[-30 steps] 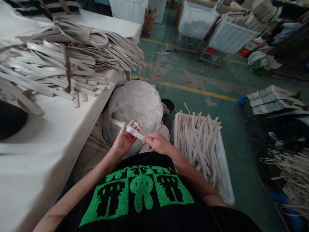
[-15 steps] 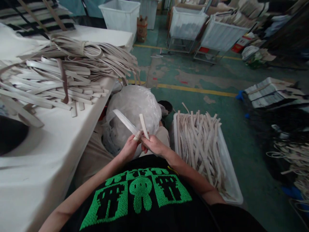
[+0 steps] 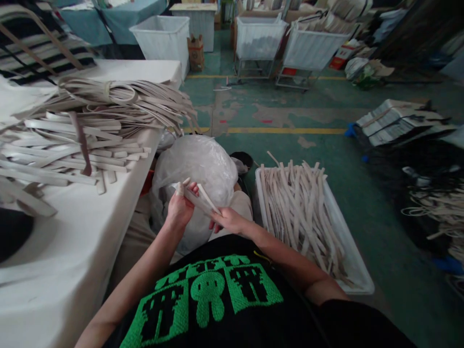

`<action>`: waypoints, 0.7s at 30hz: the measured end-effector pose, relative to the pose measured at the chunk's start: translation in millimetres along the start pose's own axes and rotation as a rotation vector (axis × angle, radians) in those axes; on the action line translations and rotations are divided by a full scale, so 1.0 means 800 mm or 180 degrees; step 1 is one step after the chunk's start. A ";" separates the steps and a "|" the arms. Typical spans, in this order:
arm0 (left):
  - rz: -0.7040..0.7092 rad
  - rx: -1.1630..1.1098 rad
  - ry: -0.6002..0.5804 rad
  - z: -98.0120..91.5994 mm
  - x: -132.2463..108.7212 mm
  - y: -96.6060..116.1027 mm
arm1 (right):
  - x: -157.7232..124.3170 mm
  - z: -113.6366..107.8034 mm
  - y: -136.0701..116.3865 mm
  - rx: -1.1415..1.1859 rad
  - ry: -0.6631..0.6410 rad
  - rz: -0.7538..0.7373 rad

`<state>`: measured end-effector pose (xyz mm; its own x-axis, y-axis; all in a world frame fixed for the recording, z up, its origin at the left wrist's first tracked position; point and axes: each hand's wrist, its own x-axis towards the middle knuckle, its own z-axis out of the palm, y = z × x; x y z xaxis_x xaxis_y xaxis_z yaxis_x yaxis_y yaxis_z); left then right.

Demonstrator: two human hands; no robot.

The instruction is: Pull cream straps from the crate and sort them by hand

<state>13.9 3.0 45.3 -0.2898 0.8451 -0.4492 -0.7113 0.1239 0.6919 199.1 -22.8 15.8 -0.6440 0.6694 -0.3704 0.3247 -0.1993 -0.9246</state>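
Observation:
A pale flat strap (image 3: pixel 199 202) runs between my hands above my lap, its folded-back end (image 3: pixel 208 195) sticking up beside my right hand. My right hand (image 3: pixel 231 220) is closed on the strap, pinching the fold. My left hand (image 3: pixel 180 205) is turned partly palm up, with the strap passing between its thumb and curled fingers; its thumb seems to carry a pale wrap. Just beyond my hands bulges a clear plastic bag (image 3: pixel 203 157); its contents are hard to make out.
On the left, a white-covered table (image 3: pixel 79 232) bears a heap of loose straps (image 3: pixel 72 145) and a tied bundle (image 3: pixel 126 96). A white bin (image 3: pixel 353 256) full of beige straps stands on the floor at my right. Wheeled tubs (image 3: pixel 259 41) are farther back.
My left hand has moved left and up along the strap, away from my right hand, and its fingers have turned upward. My right hand keeps its hold. The camera view has shifted slightly.

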 end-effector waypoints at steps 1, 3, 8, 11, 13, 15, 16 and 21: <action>0.0007 0.0029 -0.0115 0.002 -0.004 -0.004 | 0.007 0.001 -0.008 0.0014 0.0088 -0.0043; 0.0086 0.0090 -0.0228 0.004 -0.008 -0.008 | 0.017 0.005 -0.020 -0.0026 0.0291 -0.0103; 0.0184 0.0384 -0.0144 0.002 -0.018 -0.016 | 0.035 0.016 -0.036 -0.0261 0.0648 -0.0298; 0.0129 0.0626 -0.0333 0.000 -0.032 -0.029 | 0.045 0.019 -0.041 -0.0281 0.0684 -0.0443; 0.0080 0.0802 -0.0643 -0.003 -0.042 -0.037 | 0.050 0.019 -0.042 -0.0220 0.0686 -0.0461; 0.0000 0.0938 -0.0893 -0.007 -0.047 -0.038 | 0.050 0.019 -0.041 -0.0179 0.0720 -0.0497; -0.0025 0.0966 -0.0930 -0.008 -0.046 -0.036 | 0.048 0.019 -0.041 -0.0188 0.0737 -0.0531; 0.0645 0.0586 -0.0167 -0.012 -0.017 -0.005 | 0.038 0.014 -0.036 -0.0256 0.0658 -0.0368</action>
<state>14.7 -13.6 43.3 -0.3773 0.8875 -0.2647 -0.5125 0.0380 0.8579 162.3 -4.4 30.2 -0.5273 0.8182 -0.2289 0.3164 -0.0609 -0.9467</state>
